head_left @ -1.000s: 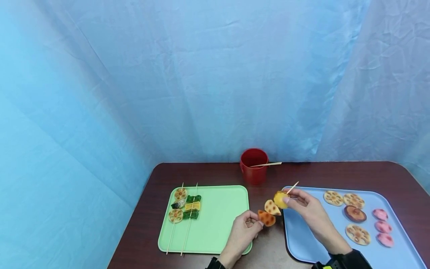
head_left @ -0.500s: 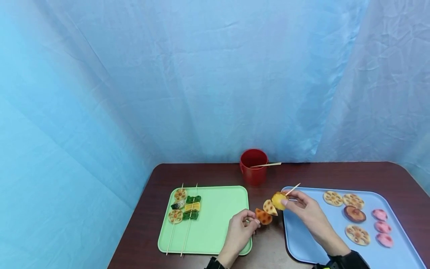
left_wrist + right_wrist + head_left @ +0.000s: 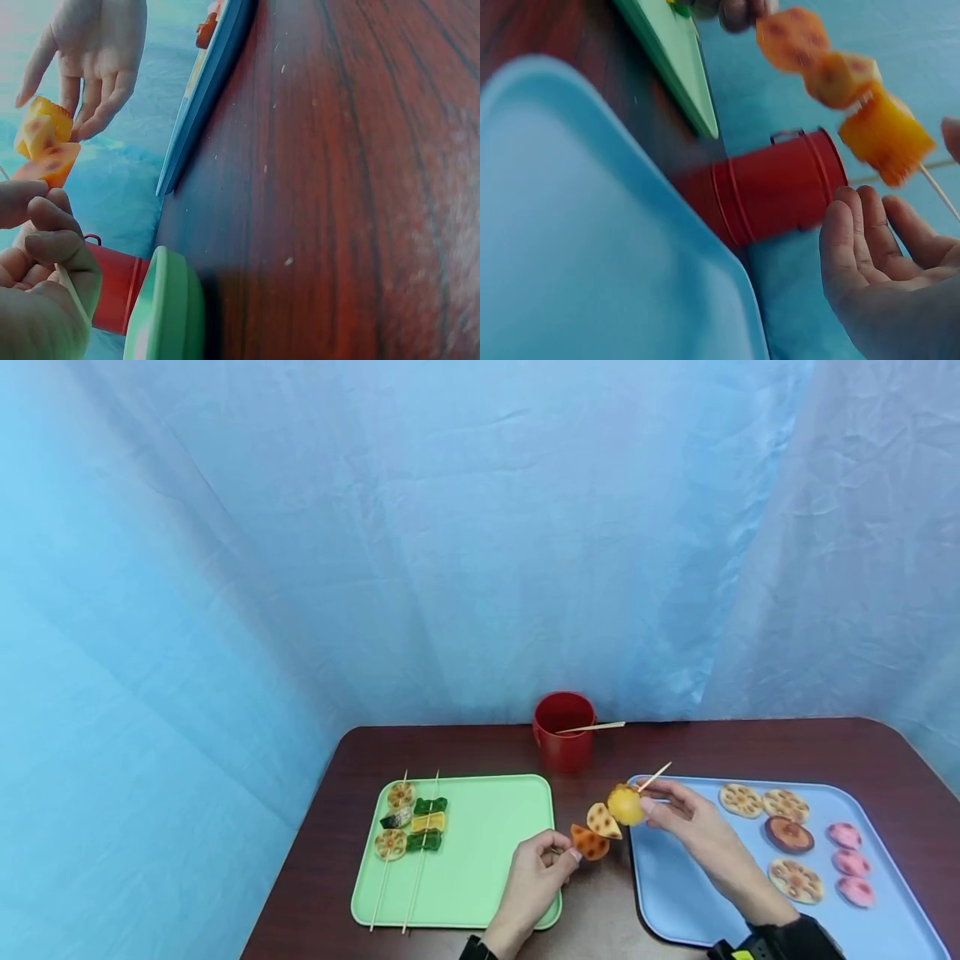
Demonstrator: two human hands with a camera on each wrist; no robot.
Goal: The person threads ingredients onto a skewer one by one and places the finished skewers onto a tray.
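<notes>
In the head view, my left hand (image 3: 534, 878) grips a wooden skewer by its lower end, a bit of stick (image 3: 71, 292) showing below the fist in the left wrist view. Threaded on it are an orange spotted wedge (image 3: 590, 842) close to my fingers, a pale spotted wedge (image 3: 603, 821), and a yellow ridged chunk (image 3: 887, 139) like corn. Past the chunk the stick's bare tip (image 3: 656, 775) sticks out. My right hand (image 3: 693, 835) is beside the yellow chunk, thumb and fingers spread, with a gap to the food in the right wrist view.
A green tray (image 3: 495, 852) holds two loaded skewers (image 3: 425, 823) on the left. On the right, a blue tray (image 3: 690, 893) carries lotus slices (image 3: 797, 881), a brown mushroom-like slice (image 3: 789, 834) and pink pieces (image 3: 852, 862). Behind stands a red cup (image 3: 566, 750) with sticks (image 3: 600, 727).
The held skewer and left hand have shifted slightly left since one second ago. My right fingers have drawn off the yellow chunk a little to the right.
</notes>
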